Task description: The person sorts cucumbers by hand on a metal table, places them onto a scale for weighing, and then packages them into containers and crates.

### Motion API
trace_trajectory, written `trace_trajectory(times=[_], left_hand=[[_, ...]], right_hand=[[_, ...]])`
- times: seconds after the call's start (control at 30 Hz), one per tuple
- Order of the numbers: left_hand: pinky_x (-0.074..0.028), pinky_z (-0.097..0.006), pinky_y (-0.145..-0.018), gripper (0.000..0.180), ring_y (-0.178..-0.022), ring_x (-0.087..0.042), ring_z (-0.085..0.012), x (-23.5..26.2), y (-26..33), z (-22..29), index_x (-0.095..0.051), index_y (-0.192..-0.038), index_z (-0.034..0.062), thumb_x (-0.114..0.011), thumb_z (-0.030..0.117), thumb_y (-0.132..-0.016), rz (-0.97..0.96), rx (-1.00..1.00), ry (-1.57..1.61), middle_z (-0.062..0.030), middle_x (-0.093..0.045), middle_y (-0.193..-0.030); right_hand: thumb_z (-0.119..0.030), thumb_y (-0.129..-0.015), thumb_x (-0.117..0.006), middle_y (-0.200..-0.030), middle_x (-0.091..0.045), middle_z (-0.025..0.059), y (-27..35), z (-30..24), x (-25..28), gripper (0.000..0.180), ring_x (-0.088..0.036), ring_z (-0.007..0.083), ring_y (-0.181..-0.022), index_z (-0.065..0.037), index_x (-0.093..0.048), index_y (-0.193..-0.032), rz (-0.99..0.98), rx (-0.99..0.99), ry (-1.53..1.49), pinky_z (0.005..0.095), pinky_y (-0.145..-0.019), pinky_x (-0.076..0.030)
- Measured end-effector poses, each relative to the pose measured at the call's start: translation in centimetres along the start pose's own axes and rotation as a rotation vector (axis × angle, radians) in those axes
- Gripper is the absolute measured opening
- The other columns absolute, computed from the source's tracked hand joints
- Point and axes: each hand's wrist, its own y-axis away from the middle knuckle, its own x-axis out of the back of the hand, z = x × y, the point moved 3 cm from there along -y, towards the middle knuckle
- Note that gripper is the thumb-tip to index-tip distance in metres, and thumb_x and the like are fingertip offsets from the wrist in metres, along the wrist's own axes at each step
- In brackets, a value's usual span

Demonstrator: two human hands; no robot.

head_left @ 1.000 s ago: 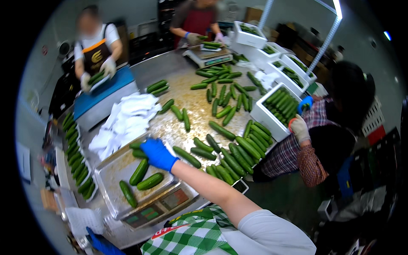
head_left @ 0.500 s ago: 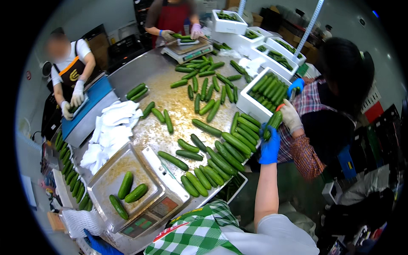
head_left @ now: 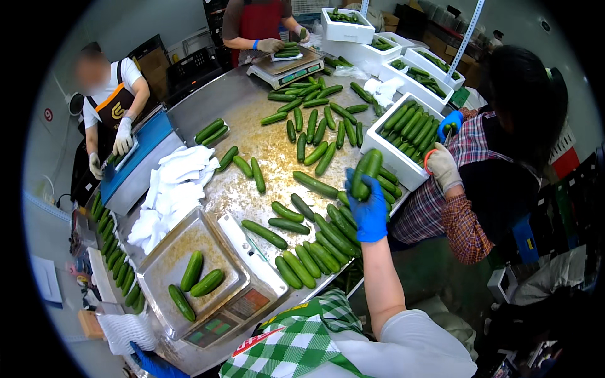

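Note:
My right hand [head_left: 368, 211], in a blue glove, is closed around a thick green cucumber [head_left: 367, 171]. A second one may lie against it. The hand is raised over a row of cucumbers [head_left: 328, 242] along the table's near edge, close to a white foam box [head_left: 403, 169] filled with cucumbers. At the lower left, my blue-gloved left hand [head_left: 150, 360] grips the edge of a white ribbed foam piece [head_left: 128, 331]; most of its fingers are hidden. Beside that hand, a scale [head_left: 217, 249] bears three cucumbers [head_left: 192, 271] on its metal pan.
White cloths [head_left: 176, 183] lie behind the scale. Loose cucumbers [head_left: 315, 129] cover the table's middle. A co-worker at right holds orange-handled scissors [head_left: 430, 162] beside the box. Two others work across the table, one at another scale [head_left: 287, 66]. More foam boxes [head_left: 416, 82] stand far right.
My right hand has swung left and inward with the cucumber, away from the co-worker at right. My left hand stays with the foam piece. The whole view has shifted slightly.

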Motion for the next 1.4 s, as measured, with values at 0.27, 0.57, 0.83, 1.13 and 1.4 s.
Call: trace_trajectory(times=[0.27,0.57,0.83,1.13,1.4], left_hand=[[-0.038,-0.037,-0.097,0.035,-0.108,-0.05,-0.0247,4.0,-2.2,-4.3,-0.052,-0.117,-0.0036,-0.057,0.015,-0.088,0.004,-0.033,0.064,-0.0142,-0.052,-0.12],[-0.036,-0.036,-0.098,0.049,-0.112,-0.048,-0.0251,8.9,-1.6,-5.1,-0.039,-0.128,-0.0084,-0.057,0.011,-0.087,0.165,-0.037,0.116,-0.0171,-0.045,-0.128],[-0.039,-0.037,-0.097,0.048,-0.11,-0.05,-0.0271,14.2,-4.1,-7.3,-0.039,-0.13,-0.0049,-0.057,0.011,-0.088,0.125,-0.03,0.198,-0.0156,-0.047,-0.127],[-0.044,-0.037,-0.09,0.046,-0.103,-0.054,-0.0254,13.1,-4.4,-2.9,-0.044,-0.125,-0.0065,-0.06,0.011,-0.086,0.155,0.016,0.215,-0.0157,-0.053,-0.12],[-0.043,-0.036,-0.091,0.044,-0.102,-0.053,-0.0259,11.1,-5.1,0.8,-0.046,-0.121,-0.0079,-0.061,0.012,-0.085,0.166,0.158,0.222,-0.0164,-0.053,-0.118]], right_hand=[[-0.012,-0.086,-0.056,-0.105,-0.058,0.0139,11.0,-3.9,-14.2,0.028,-0.056,0.0201,-0.092,0.002,-0.052,-0.111,-0.116,1.118,0.36,0.0321,-0.083,-0.047],[-0.005,-0.08,-0.058,-0.113,-0.055,0.0058,14.4,15.4,-12.1,0.049,-0.053,0.0152,-0.101,-0.003,-0.044,-0.127,-0.477,-0.463,0.603,0.0294,-0.088,-0.042],[-0.017,-0.08,-0.063,-0.115,-0.048,0.0093,24.2,24.6,-5.6,0.053,-0.046,0.0142,-0.105,-0.001,-0.038,-0.124,-0.73,-1.009,0.939,0.027,-0.091,-0.037],[-0.018,-0.081,-0.063,-0.111,-0.049,0.0087,26.4,26.5,-7.7,0.051,-0.047,0.0141,-0.102,-0.001,-0.04,-0.123,-0.789,-0.904,1.065,0.028,-0.09,-0.038],[-0.005,-0.075,-0.062,-0.119,-0.051,0.0134,30.0,29.5,-3.6,0.065,-0.052,0.0193,-0.103,0.003,-0.033,-0.133,-0.728,-0.902,0.736,0.0276,-0.084,-0.046]])
